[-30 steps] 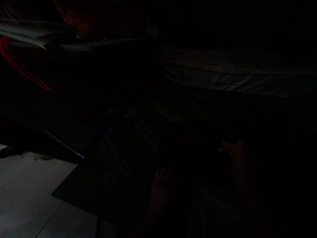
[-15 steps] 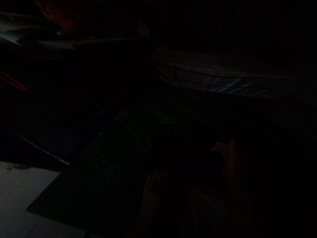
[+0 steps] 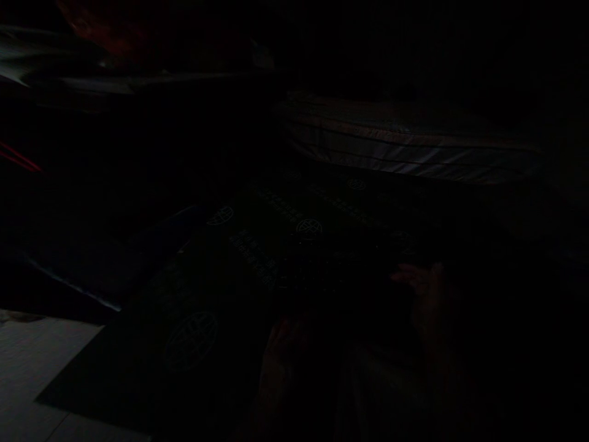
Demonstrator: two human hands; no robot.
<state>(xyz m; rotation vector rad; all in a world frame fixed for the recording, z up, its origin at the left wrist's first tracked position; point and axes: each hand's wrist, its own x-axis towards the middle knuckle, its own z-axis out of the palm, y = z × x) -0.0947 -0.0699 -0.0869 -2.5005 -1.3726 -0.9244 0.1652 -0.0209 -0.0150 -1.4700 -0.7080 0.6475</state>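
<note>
The scene is very dark. A large dark sheet (image 3: 202, 307) printed with pale globe logos and lines of text lies spread on the floor in front of me. My left hand (image 3: 283, 350) rests low at the sheet's near edge, its fingers barely visible. My right hand (image 3: 423, 294) is raised a little to the right, fingers pointing left over the sheet. Whether either hand holds anything is lost in the darkness.
A pale floor (image 3: 32, 368) shows at the lower left. A long striped roll or folded bundle (image 3: 405, 147) lies beyond the sheet. Dim clutter and a thin red line (image 3: 18, 159) sit at the upper left.
The view has shifted right, so the sheet and floor slid left in the picture. Both hands stay in nearly the same pose over the sheet.
</note>
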